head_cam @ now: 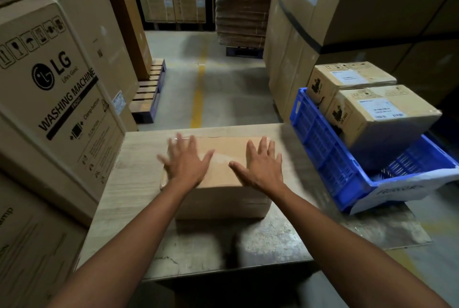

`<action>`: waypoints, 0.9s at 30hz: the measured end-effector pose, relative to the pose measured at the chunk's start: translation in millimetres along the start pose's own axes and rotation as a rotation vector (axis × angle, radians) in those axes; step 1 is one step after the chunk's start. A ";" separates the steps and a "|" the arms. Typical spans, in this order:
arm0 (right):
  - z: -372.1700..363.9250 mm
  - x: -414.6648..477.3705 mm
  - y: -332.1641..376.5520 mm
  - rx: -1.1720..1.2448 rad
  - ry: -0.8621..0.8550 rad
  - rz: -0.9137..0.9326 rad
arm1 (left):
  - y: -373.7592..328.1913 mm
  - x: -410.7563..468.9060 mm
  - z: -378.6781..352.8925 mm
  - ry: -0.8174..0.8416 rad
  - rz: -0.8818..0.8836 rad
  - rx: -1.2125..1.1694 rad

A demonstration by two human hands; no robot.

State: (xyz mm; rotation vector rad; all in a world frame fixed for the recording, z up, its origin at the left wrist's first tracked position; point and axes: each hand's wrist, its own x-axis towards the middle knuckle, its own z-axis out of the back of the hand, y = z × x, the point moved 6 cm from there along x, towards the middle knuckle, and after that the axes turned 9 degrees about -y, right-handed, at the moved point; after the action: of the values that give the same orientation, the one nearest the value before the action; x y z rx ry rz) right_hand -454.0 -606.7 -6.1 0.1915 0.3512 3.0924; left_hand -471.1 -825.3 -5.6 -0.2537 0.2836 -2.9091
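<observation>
A plain brown cardboard box (224,156), taped along its top, stands in the middle of a worn wooden table (119,198). My left hand (186,163) lies flat on the left part of the box's top with its fingers spread. My right hand (260,166) lies flat on the right part of the top, fingers straight and spread too. Neither hand grips anything. Both forearms reach in from the bottom of the head view.
A blue plastic crate (330,158) at the table's right holds two labelled cartons (380,113). Tall washing-machine cartons (57,89) wall in the left side, big cartons (347,9) the right. An aisle with a yellow floor line (198,93) and a pallet (149,93) lies ahead.
</observation>
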 end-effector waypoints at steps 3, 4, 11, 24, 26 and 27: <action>3.8 -5.9 -15.3 0.191 -0.030 -0.277 | 18.7 1.9 4.2 0.075 0.268 -0.157; 5.6 -7.2 -19.1 0.255 -0.045 -0.339 | 20.0 2.0 5.8 0.077 0.272 -0.181; 24.1 -17.6 -27.2 0.536 -0.184 -0.424 | 33.5 -8.6 19.0 -0.088 0.254 -0.322; -25.1 -50.2 -40.9 0.491 -0.155 -0.488 | 59.8 -71.8 -27.7 -0.227 0.315 -0.574; -37.7 -58.8 -43.8 0.438 -0.102 -0.518 | 63.1 -86.2 -40.4 -0.193 0.299 -0.556; -42.4 -62.1 -43.5 0.400 -0.069 -0.533 | 63.8 -91.9 -45.3 -0.174 0.276 -0.516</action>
State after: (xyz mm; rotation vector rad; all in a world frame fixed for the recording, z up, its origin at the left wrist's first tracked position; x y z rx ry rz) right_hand -397.3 -576.0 -64.3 0.1747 0.8567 2.4599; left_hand -379.2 -858.5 -76.3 -0.4970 0.9543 -2.4754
